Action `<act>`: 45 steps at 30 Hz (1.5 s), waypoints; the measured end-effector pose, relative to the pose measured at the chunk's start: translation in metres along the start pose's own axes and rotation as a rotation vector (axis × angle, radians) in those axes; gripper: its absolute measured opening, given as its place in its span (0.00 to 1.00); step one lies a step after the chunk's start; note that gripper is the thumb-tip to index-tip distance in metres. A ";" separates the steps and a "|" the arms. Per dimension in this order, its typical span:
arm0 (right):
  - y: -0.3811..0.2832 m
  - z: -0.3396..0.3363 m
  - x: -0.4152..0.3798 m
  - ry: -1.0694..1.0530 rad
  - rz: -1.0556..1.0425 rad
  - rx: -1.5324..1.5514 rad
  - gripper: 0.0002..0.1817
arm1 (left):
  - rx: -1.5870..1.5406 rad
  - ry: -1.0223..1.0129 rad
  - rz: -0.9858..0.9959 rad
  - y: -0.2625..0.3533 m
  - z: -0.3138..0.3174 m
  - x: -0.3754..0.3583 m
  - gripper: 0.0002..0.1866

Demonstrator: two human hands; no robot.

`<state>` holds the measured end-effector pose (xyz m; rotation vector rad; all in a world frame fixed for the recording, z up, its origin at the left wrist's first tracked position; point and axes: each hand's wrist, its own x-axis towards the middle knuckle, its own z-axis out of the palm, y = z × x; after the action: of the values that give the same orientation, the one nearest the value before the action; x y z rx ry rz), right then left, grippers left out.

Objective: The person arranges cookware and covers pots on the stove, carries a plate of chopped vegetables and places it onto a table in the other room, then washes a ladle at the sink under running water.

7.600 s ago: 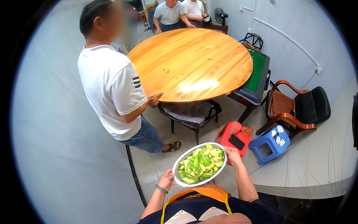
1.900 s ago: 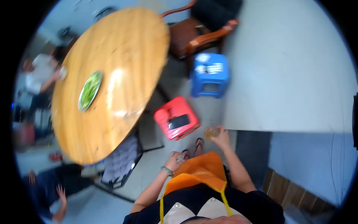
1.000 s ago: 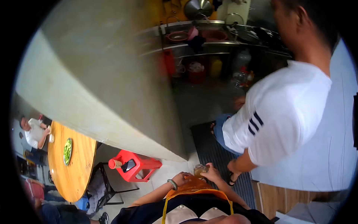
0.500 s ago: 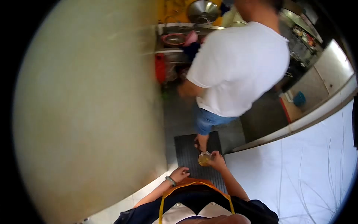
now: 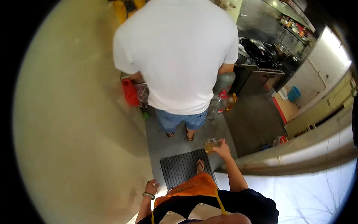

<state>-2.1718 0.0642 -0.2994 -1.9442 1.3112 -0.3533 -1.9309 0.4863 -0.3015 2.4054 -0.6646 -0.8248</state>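
Observation:
My right hand (image 5: pixel 222 149) grips a small clear glass cup (image 5: pixel 209 147) with amber liquid in its lower part. The cup is held out in front of me, above the floor and to the right of a ribbed dark mat (image 5: pixel 175 168). My left hand (image 5: pixel 151 187), with a bangle on the wrist, hangs beside the pale wall. Its fingers are loosely bent and apart, with nothing in them. An orange apron (image 5: pixel 190 186) covers my front, and one sandalled foot rests on the mat.
A person in a white shirt (image 5: pixel 179 56) stands ahead, back to me, in the narrow passage. Plain wall (image 5: pixel 82 112) runs along the left. Bottles (image 5: pixel 220 102) stand on the floor at right, near a stove (image 5: pixel 261 52). A red bag (image 5: pixel 129 92) hangs at left.
The other person's hand was at the cup and is now away from it; that person has moved forward and left. The cup stays in my right hand. My left hand has moved left and down.

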 end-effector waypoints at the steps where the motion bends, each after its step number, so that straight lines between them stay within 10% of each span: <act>1: 0.011 -0.009 0.028 -0.014 0.002 0.010 0.39 | -0.006 0.040 -0.082 0.034 0.005 0.004 0.20; 8: 0.016 -0.089 0.184 -0.034 0.119 -0.068 0.39 | -0.073 -0.064 -0.085 0.185 0.040 0.084 0.22; 17: -0.008 -0.207 0.362 0.216 -0.167 -0.072 0.35 | 0.254 -0.063 -0.007 0.097 0.094 0.164 0.24; 27: -0.091 -0.363 0.708 0.226 -0.506 -0.136 0.37 | 0.183 0.006 -0.728 0.214 0.186 0.263 0.28; 36: -0.127 -0.367 0.987 0.103 -0.388 -0.412 0.40 | -0.049 0.029 -0.551 0.404 0.295 0.281 0.27; 41: -0.124 -0.357 1.038 0.135 -0.533 -0.409 0.38 | -0.003 -0.067 -0.820 0.540 0.266 0.306 0.28; 45: -0.121 -0.351 1.058 0.026 -0.518 -0.324 0.45 | 0.045 -0.018 -0.765 0.518 0.301 0.313 0.26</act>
<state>-1.8371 -0.9965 -0.1601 -2.5593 0.9019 -0.4356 -2.0565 -0.1773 -0.3278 2.7042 0.2794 -1.1196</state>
